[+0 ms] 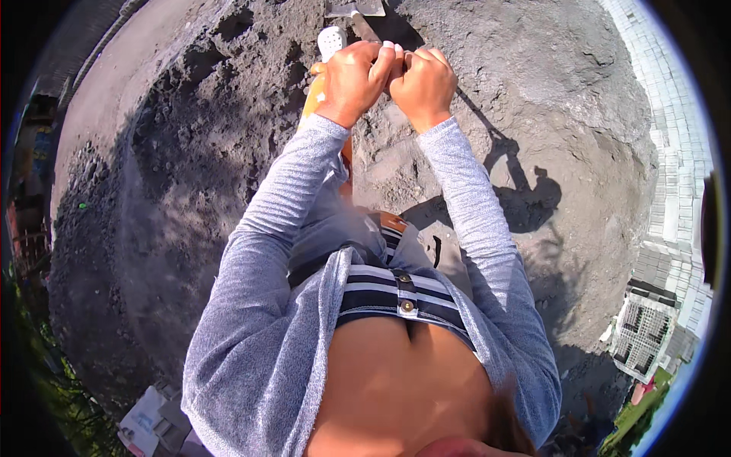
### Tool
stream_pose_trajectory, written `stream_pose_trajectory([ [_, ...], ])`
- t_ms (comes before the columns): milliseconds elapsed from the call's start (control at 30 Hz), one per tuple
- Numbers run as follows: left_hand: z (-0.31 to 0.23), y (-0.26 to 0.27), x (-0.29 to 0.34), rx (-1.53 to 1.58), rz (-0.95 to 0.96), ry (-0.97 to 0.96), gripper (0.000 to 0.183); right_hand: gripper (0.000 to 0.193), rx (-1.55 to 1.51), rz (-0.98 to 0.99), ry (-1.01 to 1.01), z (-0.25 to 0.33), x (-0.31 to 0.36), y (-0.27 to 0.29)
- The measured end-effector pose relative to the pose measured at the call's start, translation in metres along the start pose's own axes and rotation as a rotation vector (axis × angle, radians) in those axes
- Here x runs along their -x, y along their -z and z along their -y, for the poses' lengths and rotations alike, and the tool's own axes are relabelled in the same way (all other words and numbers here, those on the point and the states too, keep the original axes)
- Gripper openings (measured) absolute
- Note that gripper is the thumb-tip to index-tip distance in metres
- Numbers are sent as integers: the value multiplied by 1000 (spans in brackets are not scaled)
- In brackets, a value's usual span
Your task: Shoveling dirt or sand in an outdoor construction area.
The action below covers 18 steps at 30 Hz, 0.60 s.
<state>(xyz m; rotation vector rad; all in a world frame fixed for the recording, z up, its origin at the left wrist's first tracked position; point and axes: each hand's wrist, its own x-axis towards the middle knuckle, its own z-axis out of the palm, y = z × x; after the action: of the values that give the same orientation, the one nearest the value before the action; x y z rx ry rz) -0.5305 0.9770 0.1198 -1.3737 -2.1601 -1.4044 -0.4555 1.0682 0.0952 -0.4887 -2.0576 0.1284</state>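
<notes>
A shovel lies ahead of me, its flat grey blade (368, 7) partly cut off by the top edge of the view. From the blade a wooden shaft (364, 28) runs back to my hands. My left hand (353, 82) is closed around the shaft, thumb along the top. Right beside it, almost touching, my right hand (423, 85) grips in a fist with its knuckles up. The part of the shaft inside and behind the fists is hidden. A white clog with holes (332, 43) shows just beyond my left hand.
Grey, lumpy sandy soil (205, 145) spreads around me, with a smoother slope (586, 152) at the right. Pale stacked blocks (678, 145) line the right rim, near a white plastic crate (643, 333). Shadows of me and the tool fall on the slope.
</notes>
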Motion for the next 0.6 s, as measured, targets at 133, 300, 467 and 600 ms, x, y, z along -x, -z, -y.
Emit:
stream_pose_trajectory([
  [133, 3, -12, -17, 72, -25, -121, 32, 31, -51, 41, 59, -18, -19, 4],
  [300, 26, 4, -34, 232, 45, -97, 25, 22, -236, 94, 102, -7, -36, -8],
  [467, 100, -45, -49, 176, -55, -79, 20, 22, -240, -23, 176, -45, -34, -90],
  [600, 137, -52, -49, 206, -161, -117, 39, 16, -336, -42, 214, -45, -33, -130],
])
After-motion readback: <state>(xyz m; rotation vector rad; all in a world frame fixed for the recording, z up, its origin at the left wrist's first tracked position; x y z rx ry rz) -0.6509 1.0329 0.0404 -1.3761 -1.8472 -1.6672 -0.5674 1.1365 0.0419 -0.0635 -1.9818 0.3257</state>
